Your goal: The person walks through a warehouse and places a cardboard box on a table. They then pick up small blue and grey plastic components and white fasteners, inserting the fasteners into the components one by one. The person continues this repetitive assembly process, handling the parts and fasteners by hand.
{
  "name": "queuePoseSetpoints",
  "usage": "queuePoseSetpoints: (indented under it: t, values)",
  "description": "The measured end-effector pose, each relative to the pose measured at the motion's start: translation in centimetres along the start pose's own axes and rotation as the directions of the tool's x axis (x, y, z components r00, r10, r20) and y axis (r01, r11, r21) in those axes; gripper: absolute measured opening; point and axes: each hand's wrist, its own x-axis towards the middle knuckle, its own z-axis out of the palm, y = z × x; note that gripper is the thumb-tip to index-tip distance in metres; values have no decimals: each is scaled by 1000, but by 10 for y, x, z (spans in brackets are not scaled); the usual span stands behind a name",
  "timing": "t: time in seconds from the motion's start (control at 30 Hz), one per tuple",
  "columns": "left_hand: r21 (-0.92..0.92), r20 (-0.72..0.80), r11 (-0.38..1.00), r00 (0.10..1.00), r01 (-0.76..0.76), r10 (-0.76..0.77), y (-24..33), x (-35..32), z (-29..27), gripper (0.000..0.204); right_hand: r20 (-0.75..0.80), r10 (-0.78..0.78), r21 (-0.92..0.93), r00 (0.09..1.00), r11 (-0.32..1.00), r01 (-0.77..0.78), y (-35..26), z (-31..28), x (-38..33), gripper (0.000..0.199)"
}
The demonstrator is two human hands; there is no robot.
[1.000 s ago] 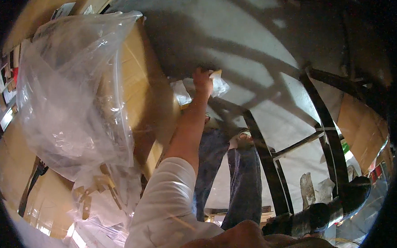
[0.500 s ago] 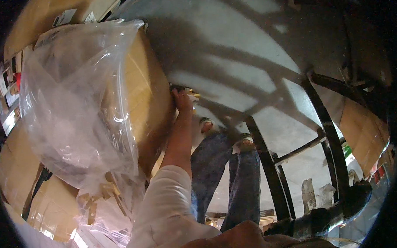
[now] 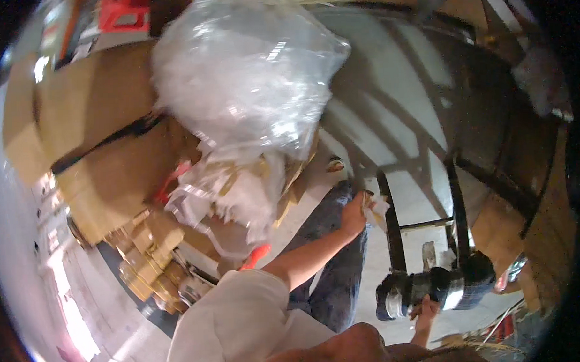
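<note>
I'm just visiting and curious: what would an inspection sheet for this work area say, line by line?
Surface: grey floor, crossed by bar-shaped shadows.
Things in hand: crumpled whitish scrap, exact material unclear; black-wrapped bar with silvery bands, by the dark frame.
Clutter: large clear plastic bag; pile of small cardboard pieces at lower left.
Hands: left hand holds the scrap; right hand is at the bar, its grip too unclear to judge.
Cables: nothing seen.
Surroundings: large cardboard boxes at left; red plastic object at the upper edge, blurred.
</note>
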Motion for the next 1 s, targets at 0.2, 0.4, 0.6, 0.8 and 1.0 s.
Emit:
queuePoseSetpoints:
  t: [0.2, 0.4, 0.6, 0.8, 1.0]
  values:
    - [-63, -198, 850, 841, -523, 503, 81, -136, -180, 41, 115, 86, -65, 990, 995, -79, -30, 9, -2, 52]
    - [672, -268, 730, 878, -125, 397, 62, -132, -338, 24, 13, 169, -297, 986, 942, -157, -23, 19, 34, 58]
    - [819, -223, 453, 923, 351, -312, 26, -64, -348, 25, 357, -220, -717, 908, 559, 417, -76, 57, 43, 25]
    - [622, -256, 672, 915, 402, -311, -10, 15, -370, 38, 197, -82, -458, 977, 873, 165, -161, 62, -41, 16]
    - [306, -497, 882, 850, 359, -174, 27, -72, -355, 39, 288, -151, -783, 946, 531, 323, -173, -9, 12, 19]
